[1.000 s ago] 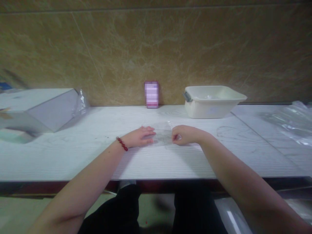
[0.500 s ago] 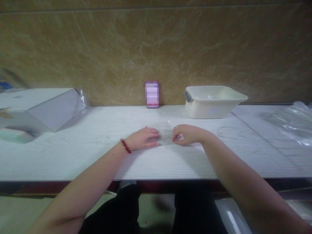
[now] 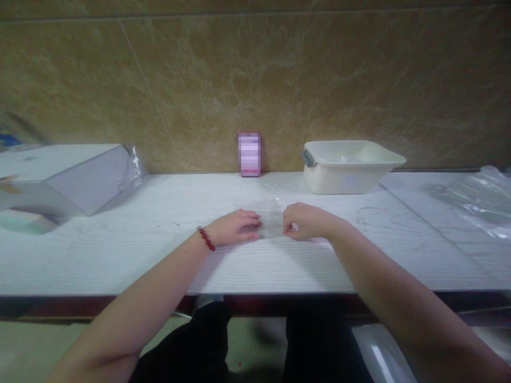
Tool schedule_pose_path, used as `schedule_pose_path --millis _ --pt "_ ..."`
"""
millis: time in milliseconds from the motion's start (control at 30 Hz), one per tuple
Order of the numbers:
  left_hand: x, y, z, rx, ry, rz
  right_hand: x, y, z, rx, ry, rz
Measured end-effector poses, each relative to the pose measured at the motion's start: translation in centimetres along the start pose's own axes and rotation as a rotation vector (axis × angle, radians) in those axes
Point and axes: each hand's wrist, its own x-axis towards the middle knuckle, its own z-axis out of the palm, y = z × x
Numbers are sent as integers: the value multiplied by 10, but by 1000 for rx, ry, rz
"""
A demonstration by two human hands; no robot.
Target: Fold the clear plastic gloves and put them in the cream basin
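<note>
A small clear plastic bag [image 3: 272, 221] lies flat on the white table [image 3: 159, 250] between my two hands. My left hand [image 3: 235, 227], a red bead bracelet on its wrist, rests palm down with its fingers stretched out on the bag's left edge. My right hand [image 3: 303, 221] is curled, its fingertips pinched on the bag's right edge. Both hands sit close together at the table's middle.
A cream plastic basin [image 3: 349, 165] stands at the back right by the brown wall. A small pink box [image 3: 249, 154] leans against the wall. A white carton [image 3: 59, 175] lies at the left. Clear plastic sheets [image 3: 471, 202] lie at the far right.
My left hand has slid to the right along the bag, closing the gap to my right hand. The right hand has barely shifted.
</note>
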Motion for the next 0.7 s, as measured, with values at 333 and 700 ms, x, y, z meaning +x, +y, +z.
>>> schedule_pose_path --millis 333,700 --pt "0 1 0 40 15 10 1 4 7 20 62 -78" --pt "8 29 8 120 115 -220 5 -8 5 13 239 -29"
